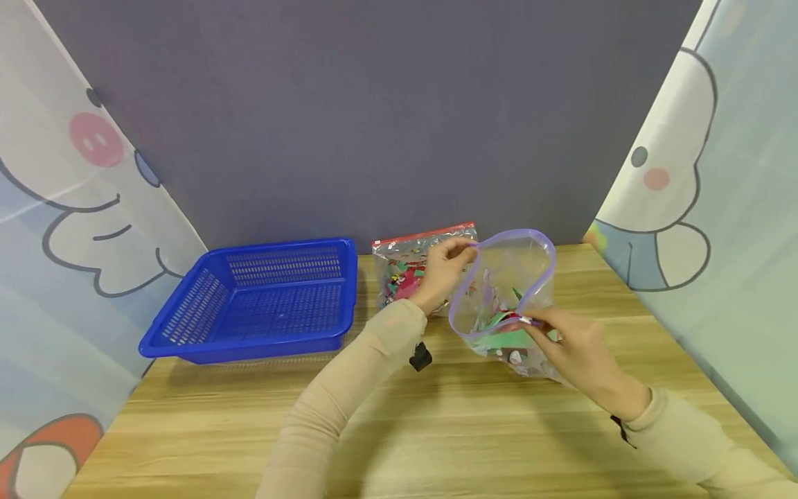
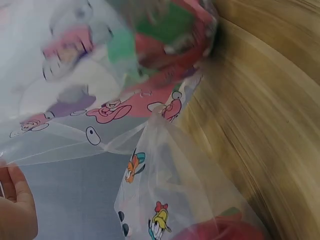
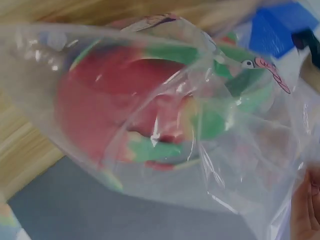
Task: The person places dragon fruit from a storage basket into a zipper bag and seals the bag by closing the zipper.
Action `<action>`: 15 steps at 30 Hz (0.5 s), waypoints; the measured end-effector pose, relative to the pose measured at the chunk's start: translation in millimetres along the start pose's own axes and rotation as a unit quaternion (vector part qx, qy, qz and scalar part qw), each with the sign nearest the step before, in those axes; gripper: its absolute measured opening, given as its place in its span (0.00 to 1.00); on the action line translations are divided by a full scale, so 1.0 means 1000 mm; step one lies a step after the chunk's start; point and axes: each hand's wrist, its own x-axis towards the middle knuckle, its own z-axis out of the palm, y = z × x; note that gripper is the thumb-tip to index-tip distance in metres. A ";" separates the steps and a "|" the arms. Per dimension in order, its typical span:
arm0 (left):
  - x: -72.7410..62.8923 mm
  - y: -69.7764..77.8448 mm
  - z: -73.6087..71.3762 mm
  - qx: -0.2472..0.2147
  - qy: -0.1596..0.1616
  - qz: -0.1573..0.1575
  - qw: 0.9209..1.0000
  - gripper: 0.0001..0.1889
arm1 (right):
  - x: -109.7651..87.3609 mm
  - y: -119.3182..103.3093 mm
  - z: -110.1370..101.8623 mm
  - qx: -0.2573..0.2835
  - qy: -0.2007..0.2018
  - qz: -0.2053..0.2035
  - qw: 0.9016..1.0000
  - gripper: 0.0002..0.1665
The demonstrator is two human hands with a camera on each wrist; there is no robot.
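Note:
A clear zip bag (image 1: 508, 339) with a purple rim and cartoon prints hangs spread between both hands, its mouth wide and facing up. My left hand (image 1: 444, 274) pinches the rim at its far left side. On the near side my right hand (image 1: 580, 350) pinches the rim beside a small white slider. Soft red and green items (image 3: 120, 100) show through the plastic in the right wrist view; their kind is unclear. Behind my left hand lies a second clear bag (image 1: 399, 267) with a red zip, cartoon prints and something pink-red inside.
A blue plastic basket (image 1: 249, 350) with slotted walls stands on the left of the wooden table (image 1: 249, 423). A grey panel (image 1: 374, 125) rises along the back. Cartoon-printed curtains (image 1: 736, 208) hang on both sides. A black wrist strap piece (image 1: 420, 357) dangles under the left sleeve.

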 end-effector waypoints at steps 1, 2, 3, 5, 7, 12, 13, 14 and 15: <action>0.001 -0.003 0.000 0.001 0.001 0.000 1.000 0.09 | 0.001 0.003 -0.004 0.016 0.005 0.025 1.000 0.21; 0.003 -0.005 0.000 0.002 0.000 0.004 1.000 0.09 | 0.003 0.006 -0.009 0.026 0.012 0.055 0.998 0.15; 0.003 -0.005 -0.001 0.005 -0.004 0.004 1.000 0.10 | 0.004 0.009 -0.014 0.039 0.019 0.084 0.996 0.10; 0.004 -0.001 -0.001 0.006 -0.011 0.007 1.000 0.11 | 0.008 0.015 -0.025 0.063 0.040 0.139 0.988 0.06; 0.004 0.003 -0.002 0.004 -0.009 0.008 1.000 0.12 | 0.012 0.022 -0.036 0.075 0.063 0.189 0.977 0.16; 0.002 0.013 -0.002 0.009 -0.009 0.011 1.000 0.12 | 0.019 0.043 -0.060 0.067 0.109 0.270 0.954 0.11; 0.001 0.016 -0.002 0.008 -0.014 0.012 1.000 0.12 | 0.020 0.047 -0.063 0.056 0.109 0.287 0.950 0.11; 0.000 0.018 -0.001 0.006 -0.020 0.014 1.000 0.12 | 0.022 0.052 -0.067 0.051 0.112 0.301 0.946 0.10; -0.001 0.021 -0.001 0.003 -0.024 0.017 1.000 0.11 | 0.023 0.057 -0.070 0.049 0.114 0.316 0.941 0.10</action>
